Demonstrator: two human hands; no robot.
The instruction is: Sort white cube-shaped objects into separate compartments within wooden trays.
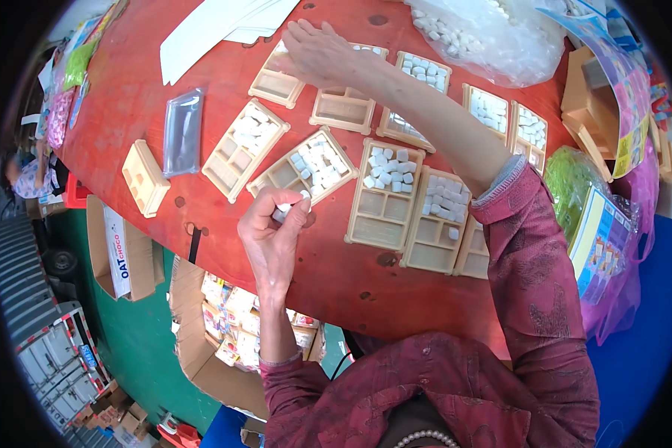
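My left hand (271,235) is closed around a few small white rounded blocks (282,212), pinched between thumb and fingers. It is at the near corner of a beige compartment tray (280,176), which is partly filled with the same white blocks (322,166). My right arm stretches across the table to the far side. There my right hand (317,54), fingers extended, lies over another beige tray (276,88) and hides part of it. What is under its palm cannot be seen. Nearby, a tray (232,164) has white blocks in its far compartment.
More part-filled trays (381,230) stand across the red table (306,276). A clear plastic lid (183,133) and a tilted beige tray (143,179) are at left. White sheets (209,33) and a clear bag of white blocks (493,37) lie at the back. Below stands a carton (194,328) of packets.
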